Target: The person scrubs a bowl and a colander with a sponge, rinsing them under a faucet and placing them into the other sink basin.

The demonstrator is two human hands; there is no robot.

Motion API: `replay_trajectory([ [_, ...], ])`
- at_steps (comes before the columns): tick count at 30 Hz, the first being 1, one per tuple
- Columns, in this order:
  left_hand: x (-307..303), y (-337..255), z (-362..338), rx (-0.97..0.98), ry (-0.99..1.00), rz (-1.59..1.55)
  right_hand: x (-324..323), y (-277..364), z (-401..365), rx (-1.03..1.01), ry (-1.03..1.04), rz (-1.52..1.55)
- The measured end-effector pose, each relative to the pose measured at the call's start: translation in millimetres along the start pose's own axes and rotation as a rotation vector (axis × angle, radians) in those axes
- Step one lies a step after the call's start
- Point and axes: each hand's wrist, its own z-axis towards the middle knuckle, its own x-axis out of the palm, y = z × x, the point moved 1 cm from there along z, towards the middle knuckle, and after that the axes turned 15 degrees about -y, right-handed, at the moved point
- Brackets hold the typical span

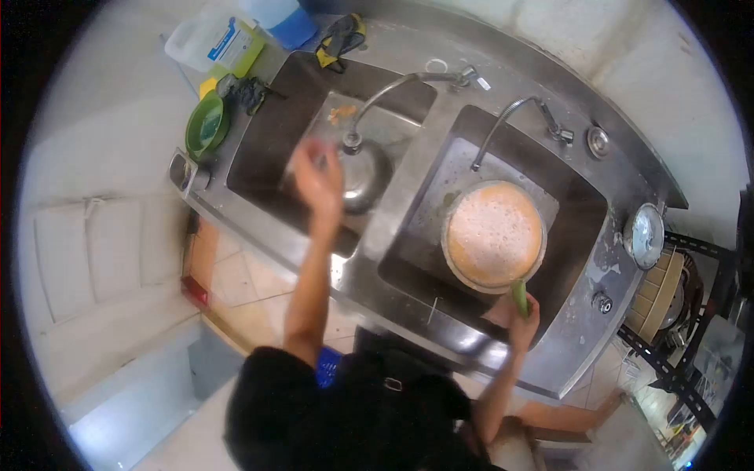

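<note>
My left hand [318, 179] is raised over the left basin, blurred by motion, with a gap between thumb and fingers and nothing visible in it. Beside it a shiny round steel vessel [367, 180] lies in that basin under the faucet head. In the right basin stands a round pot [465, 275] filled with orange, foamy liquid [496, 235]. My right hand [525, 320] grips a green scouring pad [520, 298] against the pot's near rim. Its fingers are partly hidden.
A curved faucet [393, 82] reaches over the left basin, and a flexible one [510, 110] over the right. Detergent jugs [224, 47], a green bowl [208, 125] and dark cloths [342, 39] sit at the left. A metal bowl [644, 235] rests on the right edge, beside a black rack [667, 373].
</note>
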Motion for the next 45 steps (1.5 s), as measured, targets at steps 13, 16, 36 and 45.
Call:
replay_trajectory([
  [13, 149.0, -0.4, -295.3, 0.664, 0.879, 0.442, -68.3, -3.7, -7.4, 0.087, -0.122, 0.059],
  [16, 173.2, 33.1, -287.5, 0.546, 0.775, 0.212, -74.4, -17.2, -9.9, 0.083, -0.125, 0.095],
  [36, 135.9, 17.1, -244.9, -0.01, 1.086, -0.11, -60.6, -9.4, -6.5, -0.004, -0.086, 0.04],
  [45, 113.0, -3.9, -234.6, -0.186, 0.956, -0.137, -62.8, -3.2, -9.1, 0.107, -0.05, 0.147],
])
